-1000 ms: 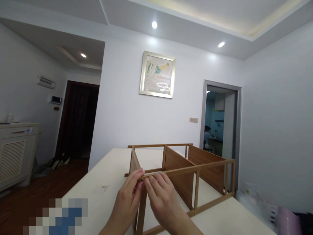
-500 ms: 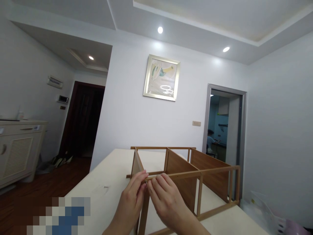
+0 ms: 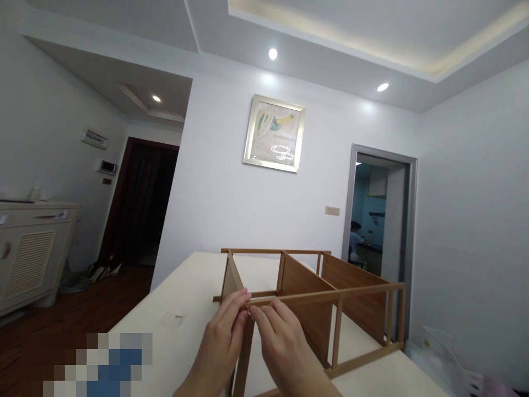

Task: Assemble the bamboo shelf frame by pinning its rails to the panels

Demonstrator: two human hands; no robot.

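A brown wooden shelf rack [image 3: 308, 314] lies on its side on a white table [image 3: 161, 342]. My left hand [image 3: 225, 333] is wrapped round the rack's near left corner, its fingers over the top rail and thumb at the joint. Close beside it, my right hand [image 3: 281, 331] is closed in a pinch at the same corner. Between its thumb and fingertip shows a tiny bit of metal, like a screw, mostly hidden by the fingers. Another small screw-like metal piece [image 3: 178, 316] lies on the tabletop to the left, on or by a clear scrap.
Clear plastic bags [image 3: 438, 358] are at the right past the table edge. A cream cabinet [image 3: 31, 253] stands at the left wall. A person [image 3: 356, 240] sits beyond the doorway [image 3: 353, 193]. A framed picture [image 3: 275, 132] hangs on the wall ahead.
The right hand's fingers have turned and shifted slightly at the corner, its wrist a little lower and left. The left hand and the rack stay put.
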